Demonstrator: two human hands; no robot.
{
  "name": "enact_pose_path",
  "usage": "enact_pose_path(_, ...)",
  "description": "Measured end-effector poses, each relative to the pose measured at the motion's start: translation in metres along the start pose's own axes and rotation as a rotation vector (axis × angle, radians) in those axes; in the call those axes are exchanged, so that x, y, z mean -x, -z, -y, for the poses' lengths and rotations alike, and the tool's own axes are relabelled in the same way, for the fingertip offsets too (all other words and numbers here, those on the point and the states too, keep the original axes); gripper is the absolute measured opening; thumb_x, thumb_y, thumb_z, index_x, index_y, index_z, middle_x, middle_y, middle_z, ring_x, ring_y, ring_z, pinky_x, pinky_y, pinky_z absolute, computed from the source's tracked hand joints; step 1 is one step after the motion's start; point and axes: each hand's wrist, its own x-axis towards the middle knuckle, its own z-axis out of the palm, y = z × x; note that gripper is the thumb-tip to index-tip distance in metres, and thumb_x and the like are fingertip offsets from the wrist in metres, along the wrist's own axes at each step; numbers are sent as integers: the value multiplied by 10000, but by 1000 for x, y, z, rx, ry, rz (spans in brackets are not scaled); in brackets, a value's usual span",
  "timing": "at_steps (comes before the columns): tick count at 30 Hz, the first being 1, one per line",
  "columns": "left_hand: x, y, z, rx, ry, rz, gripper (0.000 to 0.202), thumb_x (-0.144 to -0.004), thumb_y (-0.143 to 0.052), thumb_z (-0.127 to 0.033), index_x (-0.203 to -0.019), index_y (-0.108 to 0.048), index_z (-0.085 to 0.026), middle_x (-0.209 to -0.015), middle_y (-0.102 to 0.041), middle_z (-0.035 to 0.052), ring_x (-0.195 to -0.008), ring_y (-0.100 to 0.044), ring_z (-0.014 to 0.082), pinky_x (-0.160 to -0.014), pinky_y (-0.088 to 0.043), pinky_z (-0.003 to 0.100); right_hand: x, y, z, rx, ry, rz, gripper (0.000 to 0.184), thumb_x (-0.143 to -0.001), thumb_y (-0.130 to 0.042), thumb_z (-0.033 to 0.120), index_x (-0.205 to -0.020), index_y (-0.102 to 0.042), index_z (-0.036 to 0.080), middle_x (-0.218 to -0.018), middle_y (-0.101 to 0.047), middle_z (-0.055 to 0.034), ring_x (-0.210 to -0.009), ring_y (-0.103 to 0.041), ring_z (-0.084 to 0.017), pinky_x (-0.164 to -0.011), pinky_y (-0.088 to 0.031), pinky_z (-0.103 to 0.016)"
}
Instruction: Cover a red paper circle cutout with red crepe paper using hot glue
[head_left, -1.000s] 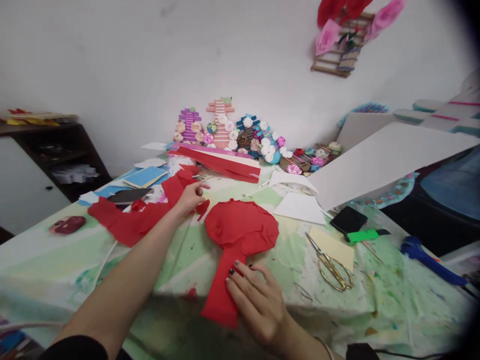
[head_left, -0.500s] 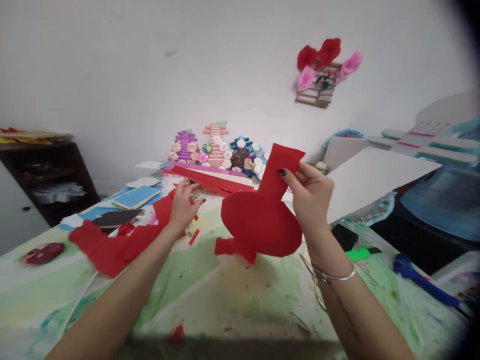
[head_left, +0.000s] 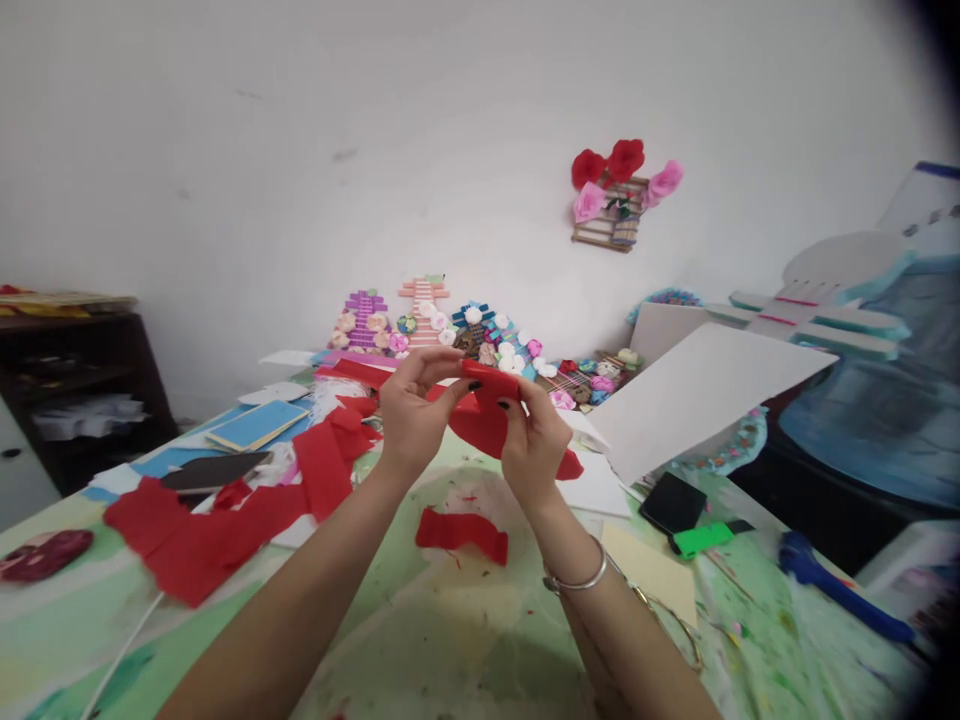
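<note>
Both hands are raised over the middle of the table, pinching the top edge of a red paper cutout (head_left: pixel 478 425). My left hand (head_left: pixel 416 410) has thumb and fingers closed on its left part. With thumb and fingers, my right hand (head_left: pixel 534 435) grips its right part, so the fingers hide some of the shape. The held edge looks bent or folded over. Below the hands, a small strip of red crepe paper (head_left: pixel 463 535) lies on the table. Scissors (head_left: pixel 679 625) lie partly hidden behind my right forearm.
Crumpled red crepe paper (head_left: pixel 202 540) spreads at left, near a blue notebook (head_left: pixel 259 424). On the right are a black phone (head_left: pixel 673 502), a green marker (head_left: pixel 703 539), a blue-handled tool (head_left: pixel 840 590) and a large white board (head_left: pixel 705 400). Flower-decorated crafts (head_left: pixel 427 318) stand against the wall.
My left hand has come from the table's left side to take hold of the red cutout. The cutout has been lowered and tilted, its top edge now bent between both hands.
</note>
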Motion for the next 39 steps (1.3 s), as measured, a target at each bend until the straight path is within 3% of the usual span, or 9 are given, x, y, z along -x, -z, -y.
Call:
enact_pose_path(5, -7, -3, 11, 116, 68, -36, 249, -626, -787, -145, -803, -621, -199, -749, -699, -6, -730, -689, 152, -683, -552, 248, 5, -17, -14, -197, -101, -123, 149, -884, -491, 200, -1027, -532, 211, -1010, -637, -76, -901, -651, -187, -802, -530, -340)
enact_pose_path(12, -14, -10, 18, 392, 233, -40, 286, -597, -829, -190, -776, -606, -184, -751, -685, -13, -733, -658, 114, -717, -510, 218, -2, -30, -1, -543, -277, -147, 169, -873, -562, 200, -999, -451, 225, -855, -637, -6, -743, -645, -131, -680, -521, -267)
enact_pose_path(17, -9, -11, 4, 525, 409, 30, 286, -653, -789, -218, -861, -594, -195, -797, -683, 0, -773, -662, 139, -757, -508, 263, -4, -25, 8, -674, -393, -116, 206, -862, -603, 247, -1007, -460, 225, -838, -663, 3, -768, -658, -142, -701, -527, -275)
enact_pose_path(22, 0, -15, -15, 617, 534, 40, 219, -686, -737, -187, -860, -605, -188, -817, -657, 13, -792, -651, 152, -750, -516, 280, -5, -19, 21, -798, -428, -137, 123, -883, -591, 262, -967, -509, 225, -802, -670, 17, -703, -652, -134, -640, -523, -258)
enact_pose_path(28, 7, -17, -31, 589, 559, 24, 166, -668, -679, -169, -804, -593, -207, -754, -625, 0, -726, -642, 165, -636, -523, 279, -4, -13, 33, -797, -449, -134, 111, -874, -598, 274, -936, -519, 225, -783, -656, 21, -655, -626, -125, -612, -513, -250)
enact_pose_path(33, 8, -13, -40, 531, 611, 41, 140, -622, -623, -192, -750, -583, -230, -700, -624, 4, -693, -639, 190, -565, -513, 296, 1, -11, 40, -793, -483, -100, 90, -869, -592, 286, -908, -567, 209, -802, -635, 4, -729, -624, -142, -671, -524, -269)
enact_pose_path(39, 11, -12, -46, 477, 615, 5, 122, -624, -609, -186, -739, -594, -226, -646, -612, -16, -592, -593, 137, -519, -473, 248, 2, -6, 51, -852, -600, -5, 97, -836, -615, 289, -864, -579, 204, -784, -601, 8, -708, -590, -135, -637, -510, -256)
